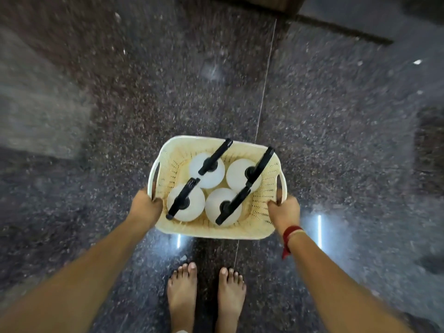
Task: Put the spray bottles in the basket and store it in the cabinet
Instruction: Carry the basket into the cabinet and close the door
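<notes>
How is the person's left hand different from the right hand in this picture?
The left hand has a bare wrist, while the right hand has a red thread at the wrist. The left hand holds the basket at its left handle, the right hand at its right handle. Both are closed on it.

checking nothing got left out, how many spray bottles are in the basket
4, all standing in the basket: far left, far right, near left, near right. None looks hidden.

My arms reach forward and down, my left hand [146, 205] and right hand [284, 210] level with each other, fingers curled closed, bare feet [206, 296] below.
</notes>
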Available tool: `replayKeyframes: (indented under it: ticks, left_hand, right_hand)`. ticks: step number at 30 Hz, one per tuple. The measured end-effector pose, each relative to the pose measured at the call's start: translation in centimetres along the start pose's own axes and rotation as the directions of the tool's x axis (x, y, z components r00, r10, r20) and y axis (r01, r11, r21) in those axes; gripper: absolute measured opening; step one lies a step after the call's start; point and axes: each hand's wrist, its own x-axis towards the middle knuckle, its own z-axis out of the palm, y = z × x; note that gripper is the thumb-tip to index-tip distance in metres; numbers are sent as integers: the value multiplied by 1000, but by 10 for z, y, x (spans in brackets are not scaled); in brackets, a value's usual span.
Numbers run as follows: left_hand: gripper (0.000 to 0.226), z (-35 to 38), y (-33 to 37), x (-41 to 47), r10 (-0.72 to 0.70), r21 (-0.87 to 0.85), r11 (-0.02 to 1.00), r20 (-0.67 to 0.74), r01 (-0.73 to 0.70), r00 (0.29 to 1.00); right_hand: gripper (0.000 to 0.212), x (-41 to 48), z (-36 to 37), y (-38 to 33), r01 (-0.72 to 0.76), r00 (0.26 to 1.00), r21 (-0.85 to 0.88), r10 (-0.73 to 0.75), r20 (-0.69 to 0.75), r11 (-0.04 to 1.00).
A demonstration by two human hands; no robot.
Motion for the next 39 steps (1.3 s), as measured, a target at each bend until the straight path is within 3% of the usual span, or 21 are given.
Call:
replayKeyframes:
  ticks: [6, 10, 13, 19, 24, 28, 33, 39]
  left_hand:
    - [25, -45, 59, -50, -61, -39, 997, -8, 61, 998]
    - [15, -80, 129, -78, 41, -25, 999, -15, -41, 999]
    - [25, -95, 183, -75, 151, 9, 989, -2, -151, 989]
    - [31, -89, 286, -53, 255, 78, 964, -27, -252, 967]
    - [35, -61, 369, -56, 322, 130, 937, 43, -325, 946]
    - [40, -30, 425, -60, 356, 149, 918, 98, -367, 929]
    - [28, -3, 484, -53, 346, 197, 904, 179, -378, 921]
    - [30, 4, 552, -45, 390, 312, 834, 248, -455, 887]
  right_hand:
    - [7, -35, -78, -68, -17, 1000, -2, 17, 18, 1000]
    - [12, -43, -132, -125, 18, 1000, 36, -18, -9, 999]
    - [19, -30, -160, -161, 43, 999, 98, -41, -28, 994]
    - [11, 34, -206, -205, 111, 993, 151, -105, -53, 982]
    - [14, 77, -266, -214, 67, 997, 238, -53, -64, 969]
    - [29, 109, -308, -208, 32, 996, 321, -5, -86, 947]
    - [33, 147, -336, -202, -5, 995, 380, 43, -92, 925]
    - [34, 168, -345, -204, -140, 979, 567, 200, -44, 812]
